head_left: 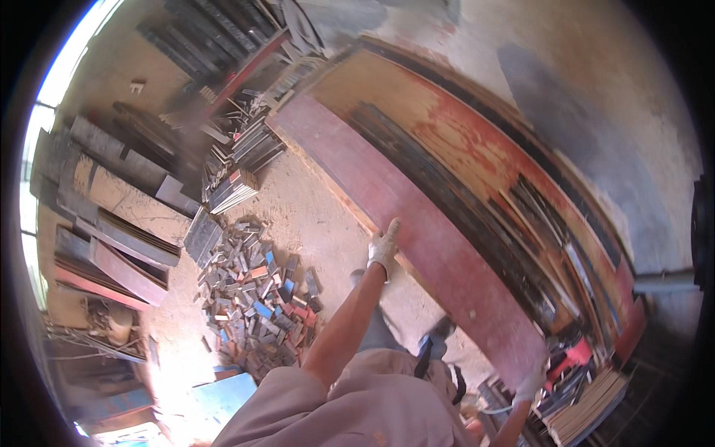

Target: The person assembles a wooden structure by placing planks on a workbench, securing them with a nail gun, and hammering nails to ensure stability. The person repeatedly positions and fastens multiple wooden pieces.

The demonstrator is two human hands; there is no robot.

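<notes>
A long reddish-pink board (pixel 417 216) slants across the view in front of me, from the upper middle down to the lower right. In a pale work glove, my left hand (pixel 383 247) grips its near long edge about midway, with the fingers reaching over the face. My right hand (pixel 530 383), gloved too, holds the board's lower right end; part of its fingers is hidden. Right behind the board lean dark long planks (pixel 462 238) and a wide tan panel with red stains (pixel 424 97).
Small offcut blocks (pixel 261 298) lie heaped on the floor to my left. Stacked boards (pixel 126 261) stand farther left, and bundled strips (pixel 238 186) lie ahead. Wood strips (pixel 588 406) and a red object (pixel 573 354) sit at the lower right. A grey-stained wall (pixel 581 97) rises behind the panels.
</notes>
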